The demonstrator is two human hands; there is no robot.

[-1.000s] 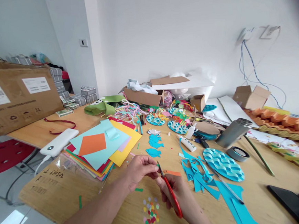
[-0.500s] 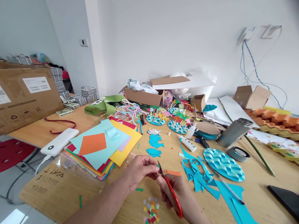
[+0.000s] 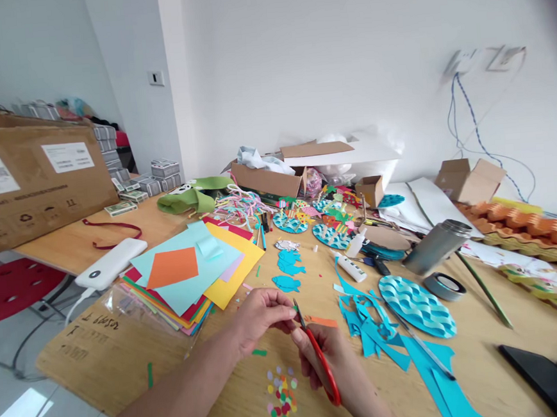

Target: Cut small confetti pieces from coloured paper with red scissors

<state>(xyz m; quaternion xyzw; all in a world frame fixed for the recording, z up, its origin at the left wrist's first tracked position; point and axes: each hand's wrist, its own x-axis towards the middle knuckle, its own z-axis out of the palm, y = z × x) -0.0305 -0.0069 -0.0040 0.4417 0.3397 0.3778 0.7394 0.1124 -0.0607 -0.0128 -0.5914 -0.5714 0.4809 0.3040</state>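
My right hand (image 3: 326, 352) is closed round the red handles of a pair of scissors (image 3: 324, 367), blades pointing up and away. My left hand (image 3: 267, 312) pinches beside the blade tips; a small piece of green paper showed there a moment ago and is now nearly hidden by the fingers. A strip of orange paper (image 3: 322, 322) lies just behind my right hand. Below the hands, small coloured paper dots (image 3: 282, 398) are scattered in a cluster. Blue paper fish (image 3: 286, 284) lie beyond my fingertips. A green paper scrap (image 3: 259, 352) rests under my left wrist.
Coloured paper sheets (image 3: 172, 268) are stacked to the left beside a white power bank (image 3: 112, 263). To the right are blue paper offcuts (image 3: 365, 330), a wavy blue oval (image 3: 417, 307), a glue bottle (image 3: 349, 267), a tape roll (image 3: 445, 286) and a metal flask (image 3: 436, 247).
The green paper at my left fingertips shows less than before. Both hands and the scissors stay in almost the same place.
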